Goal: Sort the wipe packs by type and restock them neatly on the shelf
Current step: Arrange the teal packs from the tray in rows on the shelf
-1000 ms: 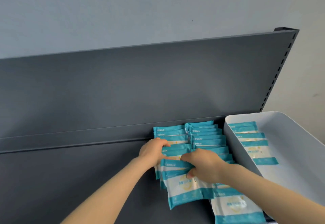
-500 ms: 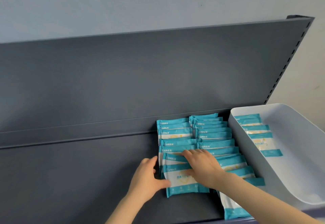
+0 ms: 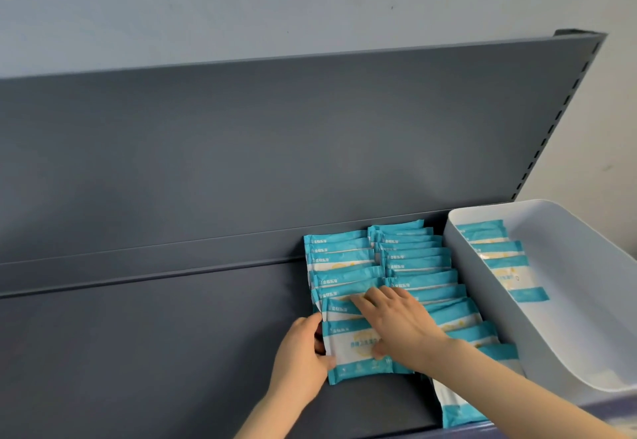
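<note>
Two rows of teal-and-white wipe packs (image 3: 410, 259) lie overlapping on the dark grey shelf (image 3: 155, 335), running from the back panel to the front edge. My left hand (image 3: 303, 352) grips the left edge of the front pack (image 3: 348, 345) of the left row, thumb on top. My right hand (image 3: 396, 325) lies flat on the same row with its fingers spread over the front packs. A few more packs (image 3: 499, 259) lie in the white bin.
The white plastic bin (image 3: 586, 300) stands at the shelf's right end, close against the right row. The grey back panel (image 3: 241, 149) rises behind the packs. Bare shelf stretches to the left of the rows.
My left hand slid from the back of the left row down to the front pack's left edge. My right hand opened out flat on the front packs. The view shifted slightly.
</note>
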